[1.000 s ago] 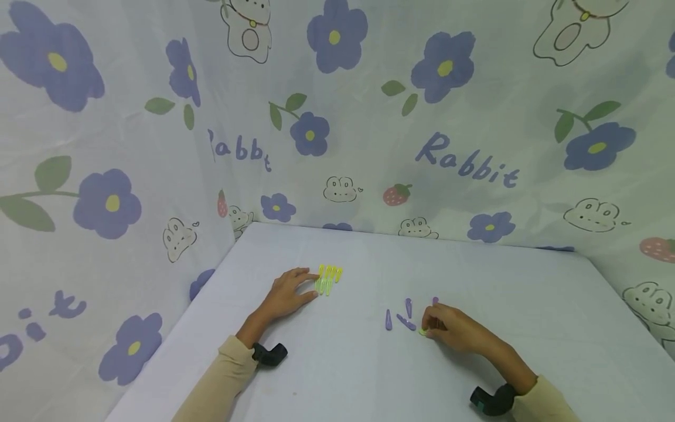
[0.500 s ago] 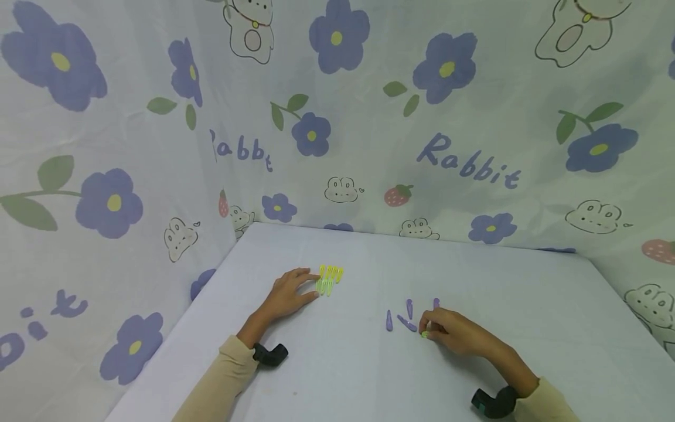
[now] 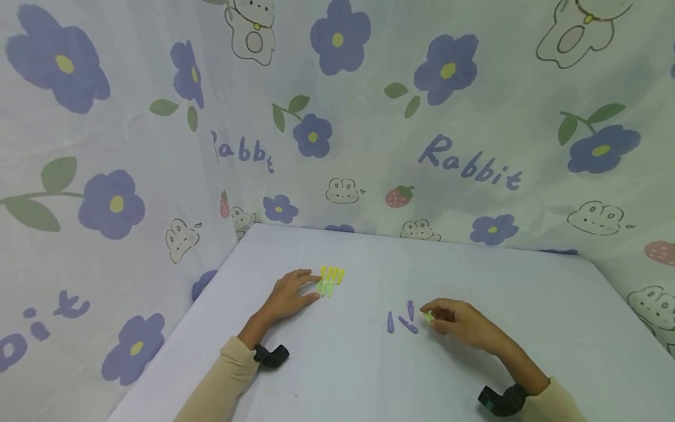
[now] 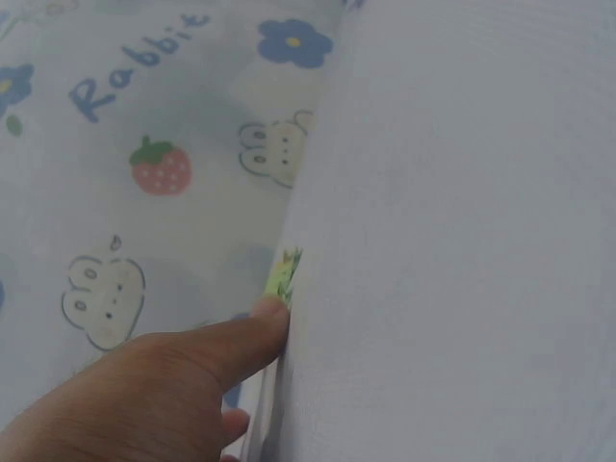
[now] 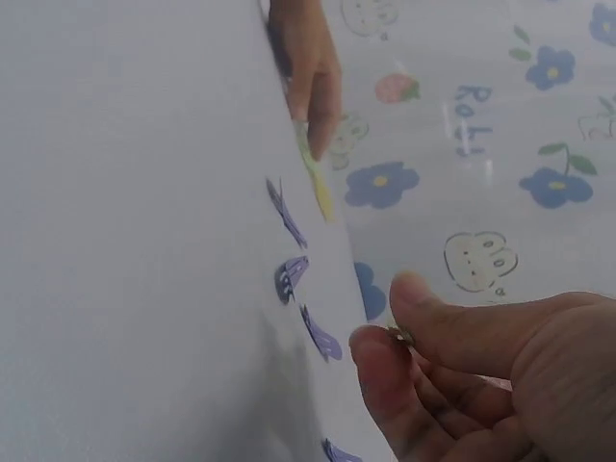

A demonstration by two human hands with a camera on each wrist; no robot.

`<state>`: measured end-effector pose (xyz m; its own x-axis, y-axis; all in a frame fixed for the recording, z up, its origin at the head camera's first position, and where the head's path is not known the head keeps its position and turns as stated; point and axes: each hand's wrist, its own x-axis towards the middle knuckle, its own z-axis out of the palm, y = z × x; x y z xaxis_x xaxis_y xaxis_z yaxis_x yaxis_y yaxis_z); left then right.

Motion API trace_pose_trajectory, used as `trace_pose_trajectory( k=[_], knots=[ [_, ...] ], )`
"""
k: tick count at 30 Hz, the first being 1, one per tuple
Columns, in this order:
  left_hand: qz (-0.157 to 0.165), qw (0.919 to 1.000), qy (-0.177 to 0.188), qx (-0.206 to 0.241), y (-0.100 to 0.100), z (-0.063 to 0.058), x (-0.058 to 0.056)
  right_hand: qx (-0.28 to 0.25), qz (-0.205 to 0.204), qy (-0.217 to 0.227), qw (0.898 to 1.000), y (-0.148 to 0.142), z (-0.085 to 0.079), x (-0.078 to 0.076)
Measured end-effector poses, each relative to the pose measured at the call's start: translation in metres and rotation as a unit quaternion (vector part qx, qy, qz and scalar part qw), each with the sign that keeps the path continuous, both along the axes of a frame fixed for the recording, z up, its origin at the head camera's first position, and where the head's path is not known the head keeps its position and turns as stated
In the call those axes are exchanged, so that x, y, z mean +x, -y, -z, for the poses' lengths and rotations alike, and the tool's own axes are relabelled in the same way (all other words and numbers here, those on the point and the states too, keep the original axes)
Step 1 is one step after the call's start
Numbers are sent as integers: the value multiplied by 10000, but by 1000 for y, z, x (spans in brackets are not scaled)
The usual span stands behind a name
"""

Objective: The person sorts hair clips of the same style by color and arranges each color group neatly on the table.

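Note:
My right hand (image 3: 464, 322) pinches a green hair clip (image 3: 428, 317) between thumb and fingertips, just above the table. In the right wrist view that clip (image 5: 400, 335) is mostly covered by the fingertips. Purple hair clips (image 3: 408, 324) lie scattered to the left of this hand; another purple clip (image 5: 341, 452) shows only in the right wrist view. My left hand (image 3: 290, 294) rests on the table with thumb and fingers spread, touching the left side of a small group. That group has a row of yellow hair clips (image 3: 333, 274) behind a row of green hair clips (image 3: 326, 288).
A white cloth covers the table (image 3: 337, 363). Behind and to the left hangs a curtain (image 3: 369, 146) printed with flowers and rabbits. Dark wrist cameras are strapped to both wrists, the left camera (image 3: 272, 356) low over the table.
The right hand has lifted slightly off the table with the green hair clip, which shows more between the fingers. A purple clip behind that hand is now hidden. The left hand stays put.

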<state>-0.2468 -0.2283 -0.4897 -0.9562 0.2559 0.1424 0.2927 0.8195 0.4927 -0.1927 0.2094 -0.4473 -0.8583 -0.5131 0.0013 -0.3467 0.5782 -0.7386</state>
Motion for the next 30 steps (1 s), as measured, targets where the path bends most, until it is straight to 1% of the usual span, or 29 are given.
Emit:
trace_pose_trajectory(
  k=[2,6,13,20,25,30],
  knots=[
    [-14,10000,10,1,0,0,0,-186,-39,189,9996,-1,-1,-1],
    [-6,10000,-41,33,0,0,0,-410,-206,327,9984,-1,-1,-3],
    [20,9999,-165,39,0,3,-1,-583,-474,370,9965,-2,0,-1],
    [3,9998,-202,-3,-1,4,-2,-677,-533,377,9956,-1,1,0],
    [-21,9999,-128,3,-1,3,-1,-597,-462,285,9967,1,1,2],
    [-28,9999,-121,-24,-1,3,-2,-581,-464,-127,9971,3,1,3]
  ],
)
